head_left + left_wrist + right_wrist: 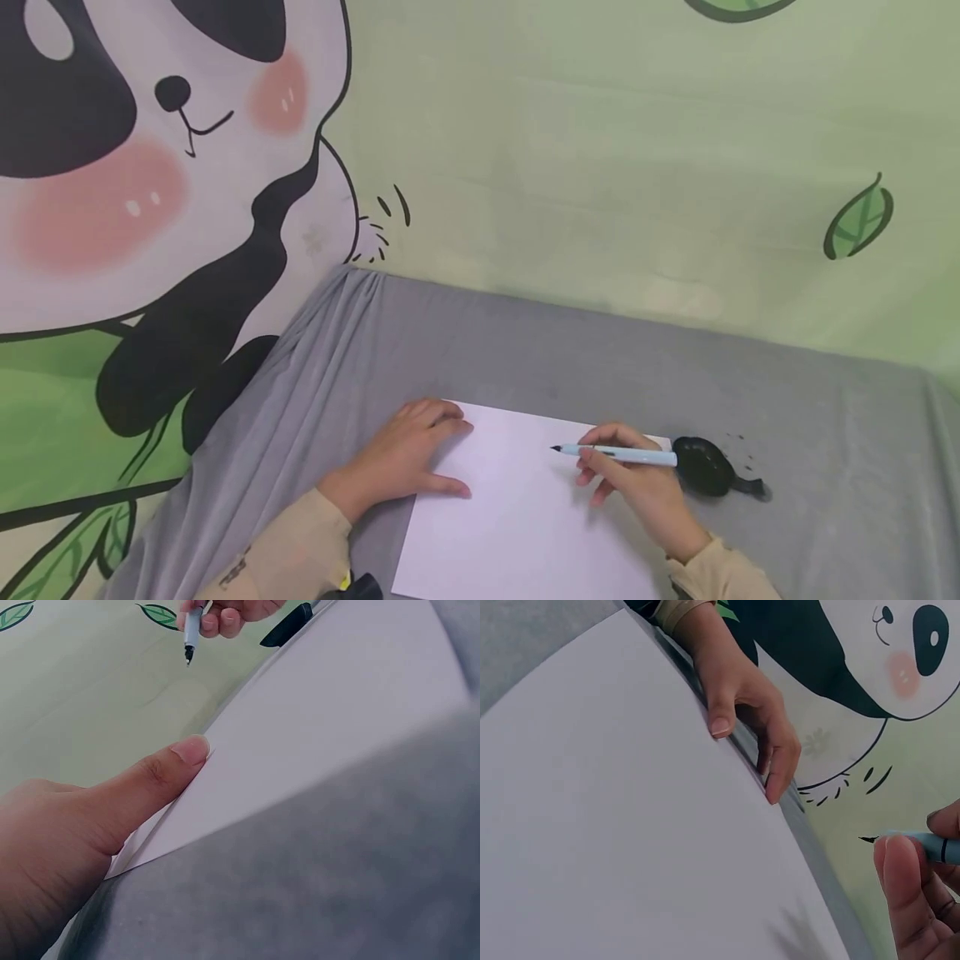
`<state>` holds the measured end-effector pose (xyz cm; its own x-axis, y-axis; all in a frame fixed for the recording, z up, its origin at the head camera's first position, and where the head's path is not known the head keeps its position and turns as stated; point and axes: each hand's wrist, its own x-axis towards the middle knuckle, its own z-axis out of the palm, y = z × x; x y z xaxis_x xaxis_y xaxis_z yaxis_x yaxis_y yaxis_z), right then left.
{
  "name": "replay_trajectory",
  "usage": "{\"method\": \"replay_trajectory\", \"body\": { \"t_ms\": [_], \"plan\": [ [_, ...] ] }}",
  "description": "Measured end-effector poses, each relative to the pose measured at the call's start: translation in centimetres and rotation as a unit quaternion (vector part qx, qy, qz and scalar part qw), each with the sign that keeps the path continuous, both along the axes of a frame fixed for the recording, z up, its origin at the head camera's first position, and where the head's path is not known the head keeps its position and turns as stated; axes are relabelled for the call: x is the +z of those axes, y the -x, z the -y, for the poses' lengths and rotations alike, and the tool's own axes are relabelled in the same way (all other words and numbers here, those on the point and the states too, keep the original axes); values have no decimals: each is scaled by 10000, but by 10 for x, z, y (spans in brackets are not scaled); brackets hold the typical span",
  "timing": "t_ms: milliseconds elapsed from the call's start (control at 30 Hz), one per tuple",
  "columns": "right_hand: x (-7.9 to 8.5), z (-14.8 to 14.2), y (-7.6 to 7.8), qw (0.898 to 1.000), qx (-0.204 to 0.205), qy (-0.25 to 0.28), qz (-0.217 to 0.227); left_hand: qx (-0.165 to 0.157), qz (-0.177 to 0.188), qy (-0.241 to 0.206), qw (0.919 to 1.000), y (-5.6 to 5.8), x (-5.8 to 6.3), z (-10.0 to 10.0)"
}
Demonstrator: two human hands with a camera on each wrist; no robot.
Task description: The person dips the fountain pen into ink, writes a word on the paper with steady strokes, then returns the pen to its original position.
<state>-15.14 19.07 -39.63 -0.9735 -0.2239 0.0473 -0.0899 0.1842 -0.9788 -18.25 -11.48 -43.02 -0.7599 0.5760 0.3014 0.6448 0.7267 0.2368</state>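
Pen point(641, 456) over paper point(510, 525), black dish point(703, 467), panda backdrop point(480, 167)

The paper point(502, 525) is plain white, the cloth point(585, 350) beneath it plain grey. Over the paper, the pen point(645, 456) is pale blue, black-tipped; right of the paper, the dish point(703, 467) is black; left of it, the sleeve point(292, 546) is beige. Behind the paper, the pale green wall point(600, 183) bears a black-and-white, pink-cheeked panda point(217, 200) and black-outlined green leaves point(858, 221).

Grey cloth point(480, 350) carries white paper point(502, 517) and a black dish point(703, 467).
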Motion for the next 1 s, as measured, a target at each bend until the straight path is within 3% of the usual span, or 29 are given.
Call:
{"method": "replay_trajectory", "body": {
  "t_ms": [500,700,1000],
  "plan": [
    [-23,6,1,9995,-182,80,253,27,23,105,9999,0,1,-1],
    [-28,5,1,9998,-161,97,105,3,-3,17,10000,0,1,0],
    [-35,5,1,9995,-105,-274,-106,-21,-11,19,10000,0,2,-1]
  ]
}}
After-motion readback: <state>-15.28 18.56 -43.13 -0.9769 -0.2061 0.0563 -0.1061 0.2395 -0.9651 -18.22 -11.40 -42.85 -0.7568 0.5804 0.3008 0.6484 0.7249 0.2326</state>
